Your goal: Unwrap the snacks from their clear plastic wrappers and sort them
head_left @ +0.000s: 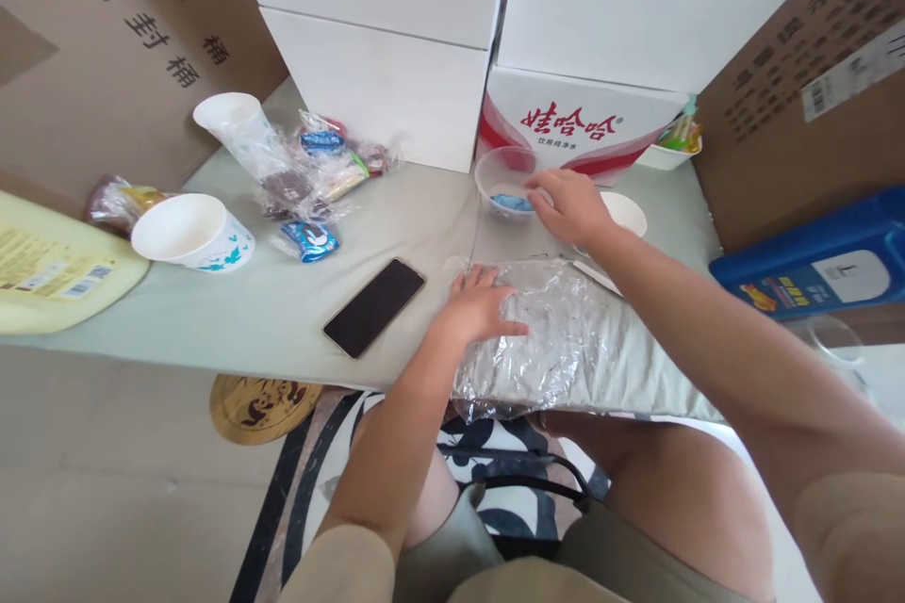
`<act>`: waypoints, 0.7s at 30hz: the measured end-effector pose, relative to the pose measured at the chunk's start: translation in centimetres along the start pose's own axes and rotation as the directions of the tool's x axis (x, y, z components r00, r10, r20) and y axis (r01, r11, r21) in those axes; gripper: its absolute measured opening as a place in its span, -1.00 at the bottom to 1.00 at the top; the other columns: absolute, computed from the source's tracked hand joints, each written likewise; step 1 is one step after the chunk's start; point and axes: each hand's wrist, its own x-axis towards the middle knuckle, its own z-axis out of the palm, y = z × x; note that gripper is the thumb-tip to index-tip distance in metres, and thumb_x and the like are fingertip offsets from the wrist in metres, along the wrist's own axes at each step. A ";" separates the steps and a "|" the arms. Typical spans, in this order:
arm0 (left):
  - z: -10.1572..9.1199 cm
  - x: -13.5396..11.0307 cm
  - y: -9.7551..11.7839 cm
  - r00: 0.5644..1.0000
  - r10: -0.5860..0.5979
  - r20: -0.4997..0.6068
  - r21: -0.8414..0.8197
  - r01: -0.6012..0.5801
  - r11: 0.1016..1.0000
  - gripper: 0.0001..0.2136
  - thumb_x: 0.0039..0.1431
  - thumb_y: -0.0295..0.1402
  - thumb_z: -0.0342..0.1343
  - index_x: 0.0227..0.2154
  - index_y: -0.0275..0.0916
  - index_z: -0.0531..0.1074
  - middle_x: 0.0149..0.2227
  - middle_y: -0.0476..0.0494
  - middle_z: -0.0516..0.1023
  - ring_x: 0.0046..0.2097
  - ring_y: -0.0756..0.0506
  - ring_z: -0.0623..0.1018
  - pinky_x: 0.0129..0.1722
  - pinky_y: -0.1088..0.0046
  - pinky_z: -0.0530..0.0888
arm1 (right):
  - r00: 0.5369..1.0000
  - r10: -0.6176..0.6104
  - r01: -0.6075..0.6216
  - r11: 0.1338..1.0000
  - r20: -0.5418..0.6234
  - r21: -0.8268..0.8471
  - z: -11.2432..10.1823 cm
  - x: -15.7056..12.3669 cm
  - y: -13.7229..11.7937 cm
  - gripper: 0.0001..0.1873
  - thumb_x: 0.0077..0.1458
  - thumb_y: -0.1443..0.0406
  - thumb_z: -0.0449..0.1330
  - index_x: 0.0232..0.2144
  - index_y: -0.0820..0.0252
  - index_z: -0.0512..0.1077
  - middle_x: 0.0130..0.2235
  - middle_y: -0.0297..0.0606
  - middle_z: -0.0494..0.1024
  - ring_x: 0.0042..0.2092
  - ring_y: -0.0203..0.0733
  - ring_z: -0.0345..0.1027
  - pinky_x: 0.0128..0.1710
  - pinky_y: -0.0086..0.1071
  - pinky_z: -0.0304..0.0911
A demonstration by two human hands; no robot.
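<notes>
My left hand (481, 309) lies with spread fingers on a crinkled sheet or bag of clear plastic (544, 339), which covers the cloth and hangs over the table's front edge. Farther back, my right hand (569, 207) has its fingers bent together at the right rim of a clear plastic bowl (495, 171). Inside the bowl is a small blue packet (512, 203). Behind my right wrist, a white round cup or bowl (625, 212) is partly hidden. A thin white strip (595, 277) lies under my right forearm.
A phone (374, 307) lies left of my left hand. Wrapped snacks (332, 160), a blue packet (311, 241) and paper cups (192, 231) are farther left. White boxes (374, 85) line the back. A blue bottle (813, 254) and a cardboard box (798, 104) stand right.
</notes>
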 end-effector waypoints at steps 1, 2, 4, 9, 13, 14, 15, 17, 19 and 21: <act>0.1 0.0 0.1 1.000 0.010 -0.010 0.003 -0.010 1.000 -0.24 0.05 0.18 0.18 0.27 -0.06 0.32 0.49 -0.26 -0.07 0.49 -0.42 -0.16 0.40 -0.15 -0.12 | 0.997 -0.041 0.044 0.998 -0.064 0.054 0.0 -2.3 -0.2 -0.61 0.28 0.20 -0.04 -0.05 0.18 0.51 -0.05 -0.02 0.61 0.02 0.12 0.45 0.04 -0.01 0.30; 0.3 0.0 0.2 0.999 0.023 -0.023 0.005 -0.023 1.000 -0.25 0.05 0.19 0.17 0.26 -0.07 0.33 0.49 -0.26 -0.05 0.49 -0.42 -0.14 0.40 -0.14 -0.11 | 0.994 -0.072 0.081 0.990 -0.084 0.111 0.1 -5.0 -0.5 -0.63 0.28 0.21 -0.03 -0.07 0.17 0.51 -0.09 -0.03 0.62 -0.03 0.10 0.47 0.00 -0.03 0.33; 0.7 0.0 0.5 0.997 0.066 -0.040 0.009 -0.066 0.998 -0.27 0.07 0.19 0.16 0.24 -0.07 0.36 0.48 -0.25 -0.01 0.49 -0.42 -0.10 0.40 -0.13 -0.07 | 0.989 -0.146 0.151 0.964 -0.038 0.217 1.0 -10.7 -0.7 -0.67 0.28 0.20 0.00 -0.08 0.14 0.50 -0.14 -0.07 0.63 -0.09 0.06 0.50 -0.04 -0.04 0.38; 1.4 1.0 0.3 0.977 0.136 -0.164 0.005 -0.137 0.991 -0.53 0.16 0.00 0.19 0.07 -0.09 0.49 0.41 -0.20 0.21 0.46 -0.34 0.08 0.39 -0.02 0.10 | 0.969 -0.163 0.113 0.961 0.184 0.251 4.3 -20.2 -0.8 -0.58 0.19 0.23 0.14 0.10 0.08 0.47 0.17 -0.04 0.52 0.22 0.12 0.36 0.19 0.11 0.28; 0.4 1.6 -0.8 0.847 0.031 -0.530 -0.060 -0.074 0.995 -0.80 0.21 -0.28 0.16 -0.13 -0.17 0.52 0.22 -0.25 0.45 0.32 -0.30 0.35 0.33 0.00 0.25 | 0.959 -0.111 0.051 0.973 0.262 0.223 4.8 -21.1 0.0 -0.47 0.17 0.23 0.17 0.20 0.08 0.41 0.34 -0.05 0.31 0.38 0.16 0.12 0.31 0.20 0.08; 0.1 1.4 -0.6 0.805 0.005 -0.593 -0.084 -0.068 0.994 -0.83 0.19 -0.33 0.17 -0.16 -0.18 0.51 0.16 -0.25 0.49 0.25 -0.28 0.42 0.30 0.02 0.29 | 0.958 -0.107 0.045 0.973 0.266 0.228 4.7 -21.0 0.4 -0.47 0.17 0.23 0.17 0.20 0.09 0.41 0.35 -0.05 0.30 0.38 0.15 0.11 0.31 0.19 0.06; 0.0 0.9 -0.2 0.792 0.012 -0.610 -0.090 -0.085 0.992 -0.84 0.18 -0.34 0.17 -0.17 -0.18 0.49 0.10 -0.24 0.52 0.18 -0.25 0.48 0.26 0.05 0.35 | 0.957 -0.106 0.042 0.971 0.268 0.234 4.6 -20.9 0.9 -0.46 0.17 0.22 0.18 0.21 0.10 0.41 0.35 -0.05 0.29 0.39 0.15 0.10 0.32 0.19 0.05; 0.4 -0.5 1.5 0.843 0.116 -0.526 -0.054 -0.169 0.984 -0.85 0.19 -0.30 0.16 -0.19 -0.17 0.48 -0.04 -0.17 0.58 0.03 -0.20 0.57 0.15 0.13 0.45 | 0.960 -0.093 0.030 0.972 0.263 0.233 4.5 -20.6 1.9 -0.47 0.18 0.23 0.18 0.20 0.12 0.41 0.35 -0.03 0.29 0.39 0.16 0.09 0.33 0.19 0.03; 1.8 -2.0 3.8 0.910 0.260 -0.322 0.004 -0.273 0.962 -0.78 0.18 -0.21 0.19 -0.14 -0.14 0.48 -0.02 -0.13 0.59 0.05 -0.19 0.56 0.15 0.17 0.46 | 0.970 -0.055 0.000 0.974 0.238 0.228 4.5 -20.3 2.8 -0.46 0.17 0.25 0.18 0.20 0.14 0.41 0.35 0.00 0.29 0.39 0.19 0.10 0.32 0.21 0.03; 3.6 -3.0 5.7 0.928 0.360 -0.096 0.097 -0.351 0.931 -0.53 0.02 -0.13 0.33 0.00 -0.11 0.47 0.16 -0.19 0.50 0.25 -0.29 0.43 0.26 0.11 0.37 | 0.982 -0.014 -0.031 0.972 0.189 0.234 4.3 -20.1 3.6 -0.48 0.18 0.27 0.17 0.19 0.14 0.41 0.34 0.03 0.30 0.38 0.21 0.10 0.31 0.23 0.02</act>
